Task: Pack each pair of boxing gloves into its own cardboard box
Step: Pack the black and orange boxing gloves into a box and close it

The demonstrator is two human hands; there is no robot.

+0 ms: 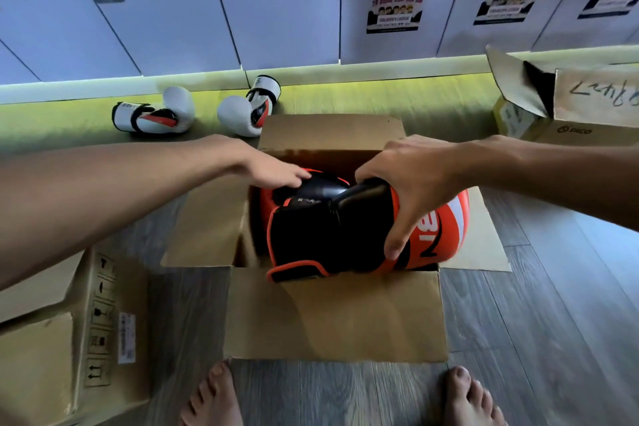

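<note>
Right hand (411, 183) arches over a glossy orange-and-black padded boxing glove (332, 232), thumb and fingers clamping it in the open brown cardboard box (332, 315). Left hand (273, 169), fingers straight, touches the second glove (323, 185) beneath.

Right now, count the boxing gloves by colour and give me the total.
White gloves: 2
Orange-and-black gloves: 2
Total: 4
</note>
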